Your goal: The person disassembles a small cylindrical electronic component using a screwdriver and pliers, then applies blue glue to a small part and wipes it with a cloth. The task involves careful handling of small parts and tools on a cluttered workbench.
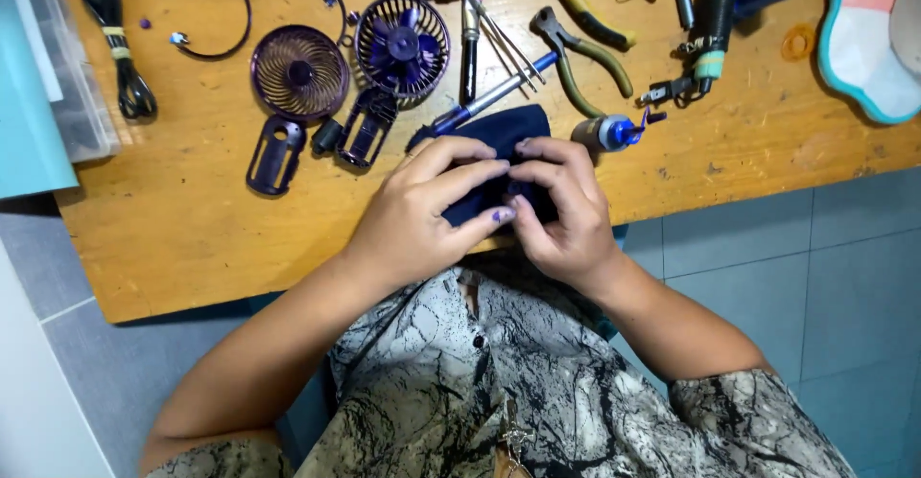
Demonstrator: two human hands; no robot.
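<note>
Your left hand (427, 211) and right hand (561, 208) meet at the centre of the frame, both closed on a dark blue piece (499, 138) at the near edge of the wooden table (192, 238). Its long axis runs from lower left to upper right, and its far end points toward the small bottle with a blue cap (606, 133) just beside it. Your fingers cover most of the piece, so you cannot tell its full shape.

At the upper left edge a clear plastic box (62, 94) stands on the table; what is in it does not show.

Beyond your hands, the purple fan grille (299, 72) and the fan head with blades (402, 45) lie side by side, touching. The pliers (580, 61) lie to the upper right. The table's near edge runs just under your wrists; bare wood lies to the lower left and right of your hands.
</note>
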